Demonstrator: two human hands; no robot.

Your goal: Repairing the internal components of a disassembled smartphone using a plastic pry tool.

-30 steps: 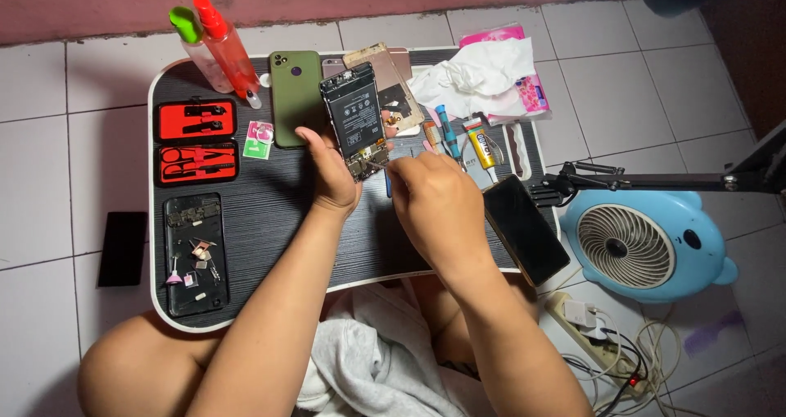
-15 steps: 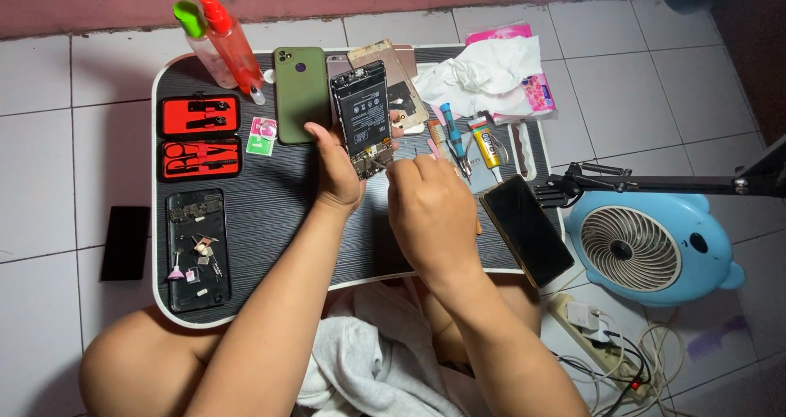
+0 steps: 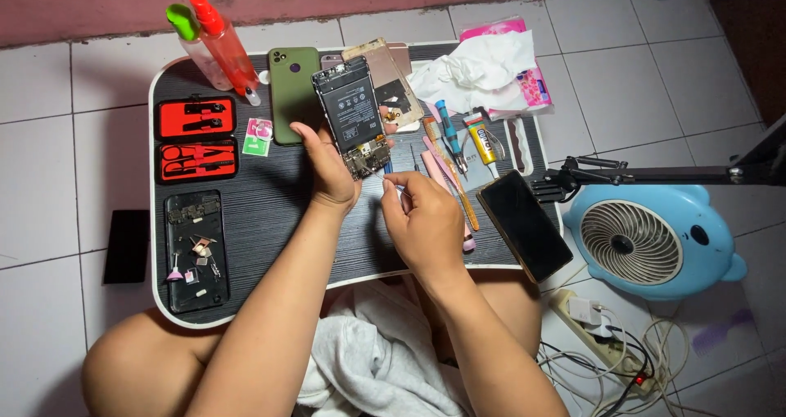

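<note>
My left hand (image 3: 326, 167) holds an opened phone (image 3: 353, 114) with its back off, battery and circuit board showing, tilted above the black lap table (image 3: 270, 212). My right hand (image 3: 424, 220) is just below and right of the phone's lower end, fingers pinched on a thin metal tool (image 3: 386, 177) whose tip touches the bottom board. A green phone case (image 3: 292, 93) lies flat just left of the held phone.
Red tool kit trays (image 3: 195, 138), a black tray of small parts (image 3: 195, 249), two spray bottles (image 3: 214, 47), screwdrivers and a glue tube (image 3: 483, 142), crumpled tissue (image 3: 479, 69), a dark phone (image 3: 524, 224) at the table's right edge. A blue fan (image 3: 651, 241) and power strip (image 3: 602, 335) sit on the floor.
My right hand has drawn back toward me, from over the phone's lower right side to just below its bottom edge. My left hand still holds the phone, its fingers now further round the lower end.
</note>
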